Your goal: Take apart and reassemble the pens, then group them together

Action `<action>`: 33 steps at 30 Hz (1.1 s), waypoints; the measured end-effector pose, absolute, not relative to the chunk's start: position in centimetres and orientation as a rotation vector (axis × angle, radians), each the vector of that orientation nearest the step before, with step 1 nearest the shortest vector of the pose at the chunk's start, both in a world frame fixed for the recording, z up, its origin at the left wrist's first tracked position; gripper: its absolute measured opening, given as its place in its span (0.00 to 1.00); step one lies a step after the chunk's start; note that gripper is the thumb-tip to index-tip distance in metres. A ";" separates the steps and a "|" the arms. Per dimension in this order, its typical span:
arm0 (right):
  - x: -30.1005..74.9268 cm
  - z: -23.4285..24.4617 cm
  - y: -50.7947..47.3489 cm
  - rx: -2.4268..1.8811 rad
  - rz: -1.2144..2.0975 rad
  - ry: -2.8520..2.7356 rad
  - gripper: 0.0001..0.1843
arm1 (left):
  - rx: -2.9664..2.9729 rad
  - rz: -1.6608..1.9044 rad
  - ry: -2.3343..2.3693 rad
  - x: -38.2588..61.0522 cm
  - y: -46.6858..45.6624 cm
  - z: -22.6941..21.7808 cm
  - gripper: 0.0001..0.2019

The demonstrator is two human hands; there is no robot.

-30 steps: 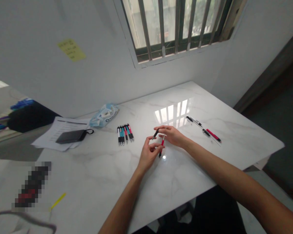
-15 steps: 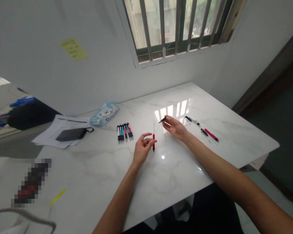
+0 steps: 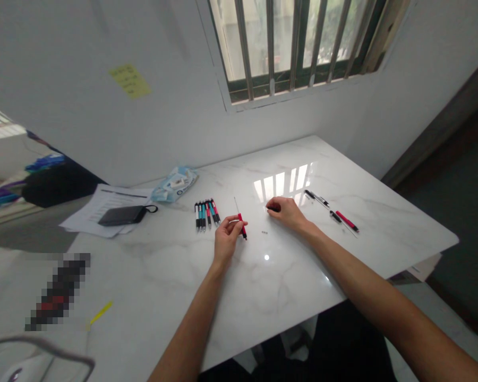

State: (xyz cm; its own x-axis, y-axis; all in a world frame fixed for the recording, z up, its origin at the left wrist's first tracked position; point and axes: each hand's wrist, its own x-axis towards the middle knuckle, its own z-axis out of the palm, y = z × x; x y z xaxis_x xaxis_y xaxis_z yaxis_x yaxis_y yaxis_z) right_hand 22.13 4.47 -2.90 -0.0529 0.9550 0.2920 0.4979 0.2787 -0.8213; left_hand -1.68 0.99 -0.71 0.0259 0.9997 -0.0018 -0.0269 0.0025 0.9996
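Note:
My left hand (image 3: 226,239) pinches a red pen barrel (image 3: 243,229) between thumb and fingers. A thin refill (image 3: 236,204) sticks out of the barrel's far end. To the right, my right hand (image 3: 289,213) is low over the table, its fingers closed on a black pen front section (image 3: 271,209), partly hidden by the fingers. On the marble-patterned table between the hands lies a small metal spring (image 3: 264,232). Just beyond my left hand, several pens (image 3: 204,215) in white, teal and red lie side by side.
Right of my right hand lie pen parts: a white barrel (image 3: 322,199), a black piece (image 3: 335,216) and a red barrel (image 3: 347,221). At the left are a blue-white packet (image 3: 175,184), papers (image 3: 83,217), a black case with a loop (image 3: 122,215) and a yellow stick (image 3: 101,315).
The right hand has lowered toward the table with the black front section. The spring now shows on the table. The left hand has shifted left, tilting the red barrel and refill.

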 end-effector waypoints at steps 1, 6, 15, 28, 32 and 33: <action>22.1 -3.0 4.5 -1.358 0.682 -1.721 0.07 | 1.198 1.202 1.167 -1.6 1.0 -0.8 0.22; 22.0 -1.9 3.8 -1.379 0.622 -1.836 0.12 | 1.198 1.210 1.133 -1.4 0.8 -1.0 0.19; 19.6 0.2 -0.1 -1.236 0.887 -2.317 0.05 | 1.192 1.307 1.151 -2.4 1.3 -0.6 0.15; 21.2 -2.1 2.2 -1.295 0.841 -2.016 0.09 | 1.300 0.982 1.059 -2.9 1.3 -0.5 0.28; 20.3 -2.5 2.4 -1.398 0.698 -2.017 0.12 | 1.267 1.051 1.100 -3.5 2.0 -0.5 0.28; 19.8 -2.5 2.6 -1.442 0.658 -2.007 0.13 | 1.255 1.072 1.110 -3.6 2.2 -0.5 0.28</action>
State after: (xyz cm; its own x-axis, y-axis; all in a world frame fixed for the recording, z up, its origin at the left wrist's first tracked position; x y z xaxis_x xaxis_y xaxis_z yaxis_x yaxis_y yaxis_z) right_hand 19.80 2.62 -2.54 -0.2509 0.9536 0.1664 0.6698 0.2951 -0.6814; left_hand -3.59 2.16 -0.54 0.1536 0.9876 -0.0317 0.0025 0.0317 0.9995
